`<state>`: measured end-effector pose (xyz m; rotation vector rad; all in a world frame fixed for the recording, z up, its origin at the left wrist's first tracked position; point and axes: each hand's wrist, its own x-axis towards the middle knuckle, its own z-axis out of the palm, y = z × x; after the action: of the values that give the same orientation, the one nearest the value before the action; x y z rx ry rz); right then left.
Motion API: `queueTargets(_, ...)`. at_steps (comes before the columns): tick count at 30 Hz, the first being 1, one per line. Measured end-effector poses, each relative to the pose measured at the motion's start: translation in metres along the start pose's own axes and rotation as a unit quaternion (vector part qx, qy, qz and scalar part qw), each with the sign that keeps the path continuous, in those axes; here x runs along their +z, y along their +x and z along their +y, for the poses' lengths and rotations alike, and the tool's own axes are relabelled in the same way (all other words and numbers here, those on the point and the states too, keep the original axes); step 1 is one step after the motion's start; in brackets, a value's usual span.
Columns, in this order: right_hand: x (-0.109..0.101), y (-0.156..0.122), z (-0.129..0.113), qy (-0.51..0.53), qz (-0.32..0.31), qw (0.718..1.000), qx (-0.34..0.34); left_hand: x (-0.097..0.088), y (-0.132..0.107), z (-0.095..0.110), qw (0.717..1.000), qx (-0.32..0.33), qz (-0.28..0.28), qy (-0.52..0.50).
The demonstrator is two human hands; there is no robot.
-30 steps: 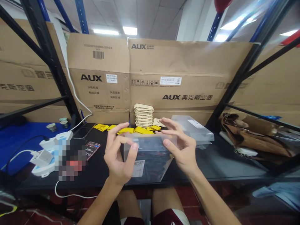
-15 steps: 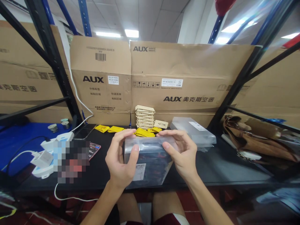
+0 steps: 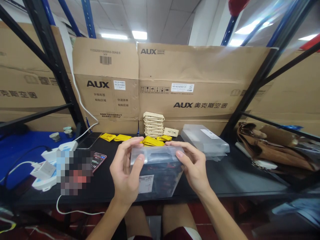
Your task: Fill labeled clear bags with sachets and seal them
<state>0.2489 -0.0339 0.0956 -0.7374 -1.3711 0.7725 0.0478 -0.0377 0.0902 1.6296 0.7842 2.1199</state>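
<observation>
Nearest, at the lower edge of view: maroon shorts (image 3: 180,235) on a seated person. The left hand (image 3: 123,176) and right hand (image 3: 193,166) are each held half open and curled, one at either end of a clear rectangular plastic case (image 3: 157,176), with the thumbs set on its near face and the fingers hooked over its upper edge. The case is gripped between both hands, directly over a black tabletop (image 3: 237,180); its lower edge is probably resting on the tabletop, though this is poorly shown. Dark contents are seen through the plastic, not identifiable, and a white printed label (image 3: 146,184) is fixed low on the near face. To the left are placed a smartphone with a red-toned screen (image 3: 98,161), partly pixelated, and a white power strip (image 3: 42,184). Beyond the hands are laid flat yellow sachets (image 3: 152,141), a stacked pile of tan paper packets (image 3: 153,125) and a small cream card (image 3: 171,132). To the right, a second clear plastic case (image 3: 203,140) is laid flat. Farthest, a brown leather handbag (image 3: 265,150) is seen, and flattened tan AUX cardboard cartons (image 3: 200,76) are stood behind a black steel rack upright (image 3: 53,66)
</observation>
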Motion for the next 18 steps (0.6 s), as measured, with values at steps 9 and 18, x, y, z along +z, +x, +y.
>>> queueTargets(9,-0.001,0.003,-0.013,0.017,-0.031,0.998,0.044,-0.012,0.037,0.033,0.975,0.01,-0.125,0.185)
queueTargets(18,-0.003,0.011,-0.021,0.037,-0.076,0.991,0.108,0.025,0.062,0.038,0.894,0.094,-0.318,0.301)
